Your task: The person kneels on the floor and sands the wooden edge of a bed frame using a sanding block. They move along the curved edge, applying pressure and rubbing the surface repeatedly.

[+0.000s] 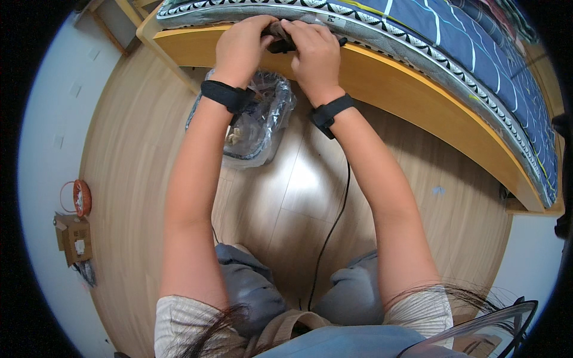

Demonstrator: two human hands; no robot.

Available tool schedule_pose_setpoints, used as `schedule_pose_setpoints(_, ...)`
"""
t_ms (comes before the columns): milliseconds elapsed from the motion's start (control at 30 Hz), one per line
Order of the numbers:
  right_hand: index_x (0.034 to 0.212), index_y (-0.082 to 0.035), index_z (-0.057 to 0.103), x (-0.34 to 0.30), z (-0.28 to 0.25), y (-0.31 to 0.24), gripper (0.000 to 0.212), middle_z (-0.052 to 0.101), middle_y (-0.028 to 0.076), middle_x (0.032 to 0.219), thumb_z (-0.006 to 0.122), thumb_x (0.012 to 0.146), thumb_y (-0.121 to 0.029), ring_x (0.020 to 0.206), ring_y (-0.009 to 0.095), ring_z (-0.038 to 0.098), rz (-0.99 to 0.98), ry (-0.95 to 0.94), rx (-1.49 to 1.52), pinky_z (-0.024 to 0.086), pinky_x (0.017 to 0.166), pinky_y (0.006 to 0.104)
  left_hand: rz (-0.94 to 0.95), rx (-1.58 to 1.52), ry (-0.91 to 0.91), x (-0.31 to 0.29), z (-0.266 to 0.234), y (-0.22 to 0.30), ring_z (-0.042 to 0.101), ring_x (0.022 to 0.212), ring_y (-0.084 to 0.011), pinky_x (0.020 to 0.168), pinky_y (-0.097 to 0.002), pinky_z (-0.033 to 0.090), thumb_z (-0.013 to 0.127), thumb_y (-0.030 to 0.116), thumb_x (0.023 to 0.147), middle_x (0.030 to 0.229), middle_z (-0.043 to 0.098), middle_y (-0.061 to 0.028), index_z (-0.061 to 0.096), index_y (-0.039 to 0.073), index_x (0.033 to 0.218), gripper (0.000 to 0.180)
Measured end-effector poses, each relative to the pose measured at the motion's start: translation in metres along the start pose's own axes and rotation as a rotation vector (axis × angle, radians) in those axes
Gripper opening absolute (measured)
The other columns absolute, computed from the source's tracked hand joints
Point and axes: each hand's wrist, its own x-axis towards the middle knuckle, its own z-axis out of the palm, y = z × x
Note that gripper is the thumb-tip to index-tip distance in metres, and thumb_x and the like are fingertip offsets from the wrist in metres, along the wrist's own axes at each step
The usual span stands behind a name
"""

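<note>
Both hands meet at the top of the head view, in front of the bed's wooden side rail. Between them is a dark brown and black object [280, 45], its kind hidden by the fingers; a short black end pokes out beyond the right hand. My left hand [242, 52] curls its fingers round the left part of it. My right hand [314, 55] is closed on the other part, fingertips close to those of the left. Below the hands, on the floor, stands a waste bin [278, 140] lined with clear plastic, some small rubbish inside. Each wrist wears a black band.
The bed's curved wooden rail [412, 83] and blue patterned bedding [441, 27] run along the top and right. A thin black cable [329, 238] crosses the floor between my knees. By the left wall stand a red basket [82, 198] and a cardboard box [74, 238].
</note>
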Motion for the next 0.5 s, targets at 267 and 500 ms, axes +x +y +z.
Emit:
schedule_pose_setpoints(267, 0.118, -0.011, 0.073, 0.013, 0.028, -0.015, 0.044, 0.073, 0.005, 0.106, 0.063, 0.077, 0.003, 0.097, 0.030, 0.065, 0.017, -0.051, 0.046, 0.053, 0.086, 0.0430, -0.013, 0.047, 0.004, -0.002, -0.012, -0.031, 0.067, 0.101, -0.0384, 0.083, -0.0474, 0.054, 0.073, 0.011, 0.086, 0.108, 0.073, -0.0133, 0.072, 0.012, 0.117, 0.031)
schedule_pose_setpoints(500, 0.118, -0.011, 0.073, 0.015, 0.046, -0.024, 0.045, 0.074, 0.005, 0.105, 0.063, 0.077, 0.005, 0.096, 0.031, 0.066, 0.030, -0.034, 0.076, 0.054, 0.086, 0.0431, -0.034, 0.053, 0.014, -0.006, -0.014, -0.053, 0.068, 0.103, -0.0383, 0.086, -0.0459, 0.055, 0.073, 0.013, 0.087, 0.110, 0.073, -0.0144, 0.071, 0.012, 0.120, 0.033)
